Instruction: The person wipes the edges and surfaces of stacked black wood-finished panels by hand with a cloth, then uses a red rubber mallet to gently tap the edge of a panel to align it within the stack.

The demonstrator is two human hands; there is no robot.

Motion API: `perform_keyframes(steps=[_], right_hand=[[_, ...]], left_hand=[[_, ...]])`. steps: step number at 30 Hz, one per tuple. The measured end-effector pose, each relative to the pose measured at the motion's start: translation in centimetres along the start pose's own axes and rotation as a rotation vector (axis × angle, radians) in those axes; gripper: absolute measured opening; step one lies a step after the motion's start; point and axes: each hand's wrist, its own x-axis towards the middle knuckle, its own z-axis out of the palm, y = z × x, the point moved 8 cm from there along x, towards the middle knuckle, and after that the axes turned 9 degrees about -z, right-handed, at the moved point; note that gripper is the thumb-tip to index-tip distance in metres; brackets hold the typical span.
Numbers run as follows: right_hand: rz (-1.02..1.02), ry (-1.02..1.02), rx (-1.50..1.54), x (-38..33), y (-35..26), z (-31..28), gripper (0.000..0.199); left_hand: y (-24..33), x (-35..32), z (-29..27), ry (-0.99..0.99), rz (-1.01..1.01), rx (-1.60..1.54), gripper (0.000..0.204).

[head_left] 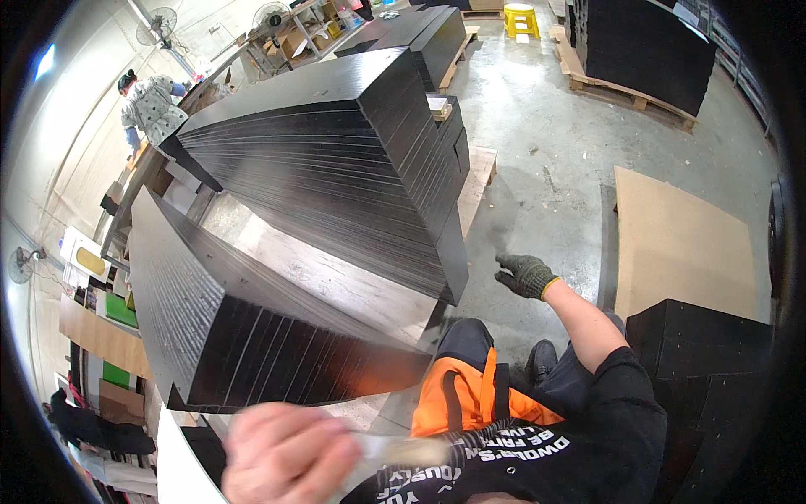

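Observation:
My left hand (290,454) is bare and raised near the bottom edge, smeared by motion, with its fingers curled. A pale, blurred strip (407,451) extends from it toward my chest; its kind is too smeared to make out. Behind that hand, a stack of black boards (285,349) stands on edge, showing long parallel seams. My right hand (526,275), in a dark grey-green knit glove, hangs over the concrete floor with fingers loosely apart and nothing in them. Left of it stands a second, taller row of black boards (336,151), apart from the glove.
A brown board (684,248) and black blocks (701,344) lie at my right. Far right, a black stack (642,59) rests on a wooden pallet (588,80); a yellow stool (520,21) stands farther back. At far left another person (153,109) stands by a bench.

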Motion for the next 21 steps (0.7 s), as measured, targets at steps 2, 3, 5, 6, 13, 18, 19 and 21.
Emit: perform_keyframes(steps=[2,3,5,6,13,18,19,21], right_hand=[[-0.026,0.193,0.087,0.4,-0.3,-1.8,0.054],[-0.018,0.304,0.066,0.9,-1.1,-3.7,0.054],[-0.006,0.488,0.287,1.8,-4.7,-9.1,0.054],[-0.050,0.572,0.425,3.4,-7.4,-11.9,0.054],[-0.282,0.564,0.994,11.0,-21.6,-29.3,0.052],[-0.893,0.596,-0.548,11.2,-29.8,-32.2,0.035],[-0.892,0.555,-0.432,11.3,-30.5,-32.0,0.032],[-0.744,0.438,-0.310,11.4,-30.6,-32.2,0.033]], left_hand=[[-1.0,-0.8,5.0,0.225,-0.059,-0.220,0.031],[-1.6,-0.4,7.7,0.271,-0.150,-0.295,0.026],[-3.1,0.1,12.6,0.359,-0.297,-0.417,0.021],[-4.0,0.4,14.1,0.414,-0.363,-0.444,0.018],[-6.2,7.9,14.3,0.713,-0.229,-0.411,0.017],[-9.8,12.1,13.2,0.832,-0.334,-0.426,0.011],[-10.1,12.5,13.0,0.817,-0.330,-0.449,0.010],[-10.7,13.4,13.0,0.784,-0.322,-0.497,0.008]])
